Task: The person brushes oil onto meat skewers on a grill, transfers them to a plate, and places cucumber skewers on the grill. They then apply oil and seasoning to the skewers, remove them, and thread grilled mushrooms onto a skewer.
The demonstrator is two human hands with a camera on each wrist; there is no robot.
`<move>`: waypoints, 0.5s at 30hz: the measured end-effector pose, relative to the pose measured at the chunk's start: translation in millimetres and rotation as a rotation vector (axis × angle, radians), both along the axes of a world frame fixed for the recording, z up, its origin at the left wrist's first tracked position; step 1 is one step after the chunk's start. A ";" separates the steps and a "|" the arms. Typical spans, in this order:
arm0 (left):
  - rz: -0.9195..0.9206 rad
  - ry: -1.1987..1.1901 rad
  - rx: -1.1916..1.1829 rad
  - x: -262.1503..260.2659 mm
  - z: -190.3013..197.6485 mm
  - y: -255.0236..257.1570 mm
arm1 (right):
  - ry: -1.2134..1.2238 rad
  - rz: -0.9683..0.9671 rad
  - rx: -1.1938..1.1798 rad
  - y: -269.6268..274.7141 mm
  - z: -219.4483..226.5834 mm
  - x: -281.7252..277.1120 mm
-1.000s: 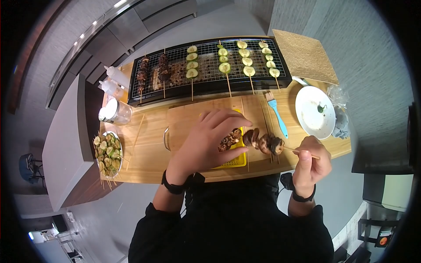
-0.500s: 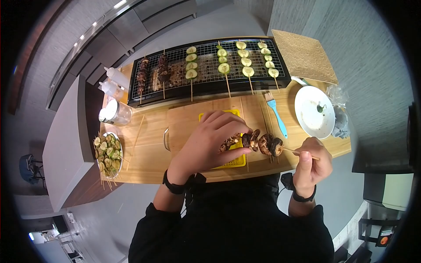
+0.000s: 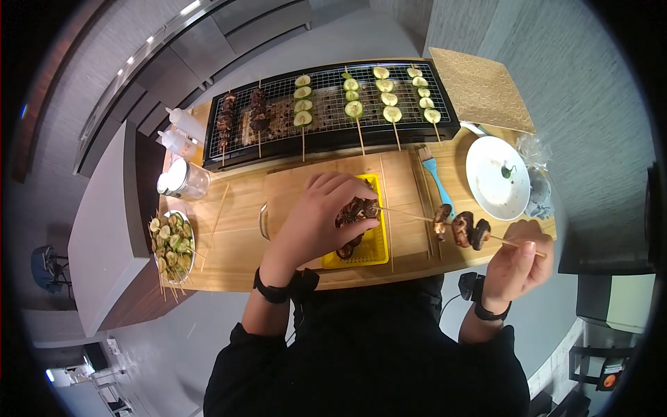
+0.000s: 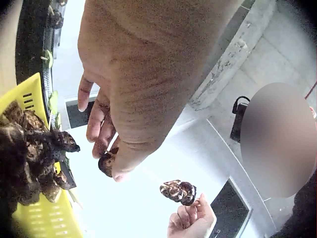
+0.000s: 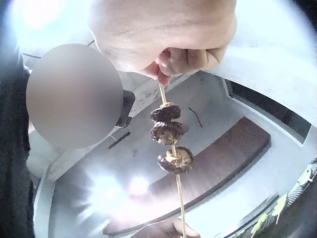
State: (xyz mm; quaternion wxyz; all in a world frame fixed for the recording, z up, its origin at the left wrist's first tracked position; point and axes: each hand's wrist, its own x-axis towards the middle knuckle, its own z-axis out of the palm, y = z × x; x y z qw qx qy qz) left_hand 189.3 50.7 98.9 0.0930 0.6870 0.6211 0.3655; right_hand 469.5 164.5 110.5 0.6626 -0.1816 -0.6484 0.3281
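My right hand point(image 3: 517, 267) grips the blunt end of a bamboo skewer point(image 3: 406, 214), out at the right over the table's front edge. Three brown mushrooms point(image 3: 462, 228) are threaded along it, nearer that hand. At the skewer's far tip my left hand point(image 3: 323, 222) pinches another mushroom point(image 4: 105, 163) between thumb and fingers. Bare stick shows between this mushroom and the other three in the head view. Under the left hand stands a yellow basket point(image 3: 377, 250) heaped with mushrooms point(image 4: 34, 153), partly covered by the hand.
A black grill point(image 3: 278, 146) at the back bears cucumber and dark mushroom skewers. Right of the cutting board point(image 3: 292, 187) lie a blue brush point(image 3: 440, 184) and a white plate point(image 3: 486, 177). At left are a jar point(image 3: 187, 179), bottles point(image 3: 182, 142) and a plate of skewered slices point(image 3: 170, 243).
My right hand has moved right with the skewer, and its three mushrooms now sit well away from my left hand. My left hand has shifted slightly left and pinches a mushroom at the tip.
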 end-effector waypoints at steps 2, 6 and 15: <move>0.023 0.026 -0.019 -4.3 -4.7 -0.3 | 0.065 -0.051 -0.017 1.9 0.5 3.3; 0.060 0.042 -0.044 -11.8 -15.4 -1.7 | 0.077 0.013 -0.027 8.6 7.7 16.2; 0.129 0.071 -0.130 -12.8 -11.0 -6.8 | -0.004 0.042 -0.015 5.0 -4.1 0.9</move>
